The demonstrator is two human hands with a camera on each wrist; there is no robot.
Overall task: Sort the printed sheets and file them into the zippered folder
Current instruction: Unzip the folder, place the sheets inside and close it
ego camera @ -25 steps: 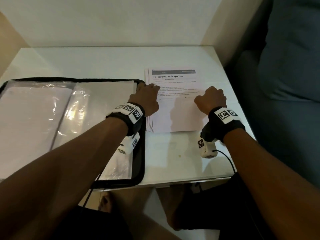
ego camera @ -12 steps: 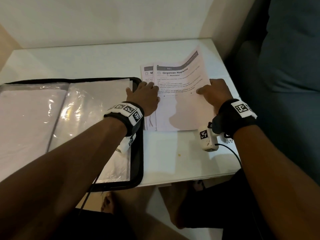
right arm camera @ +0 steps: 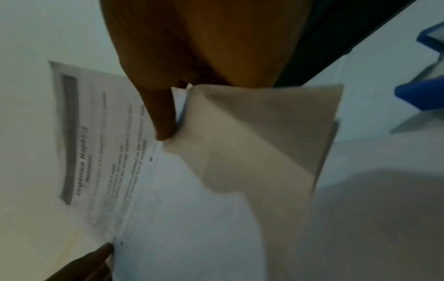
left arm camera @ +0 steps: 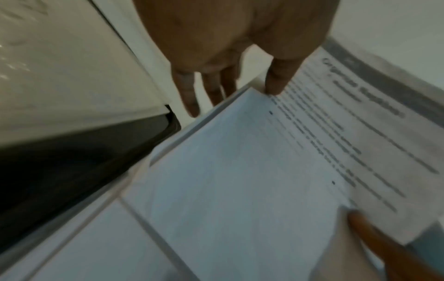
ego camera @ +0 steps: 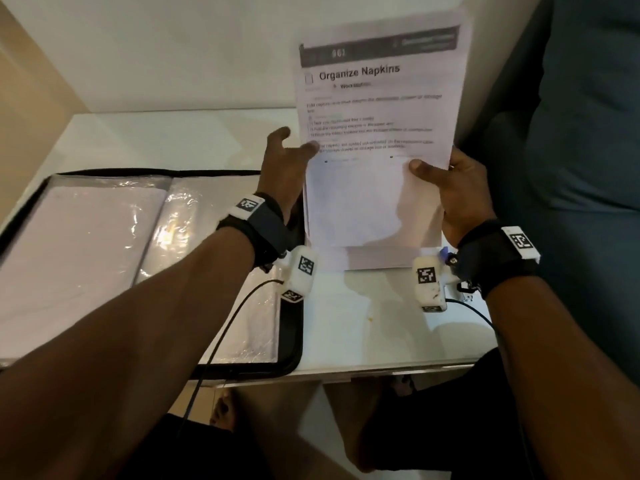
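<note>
Both forearms reach forward over the table edge, each wrist wrapped in a dark band with a white tagged block. The right hand point(ego camera: 457, 199) is raised, its thumb point(ego camera: 420, 167) pressed on the front of a printed sheet point(ego camera: 377, 133) and its fingers curled behind the edge. The left hand point(ego camera: 282, 168) is lifted with fingers spread and straight, its thumb tip touching the sheet's left edge.

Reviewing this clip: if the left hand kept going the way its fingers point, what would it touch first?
Probably the left edge of the lifted sheet: the left hand reaches toward it, its thumb already at that edge. Depth is unclear.
</note>
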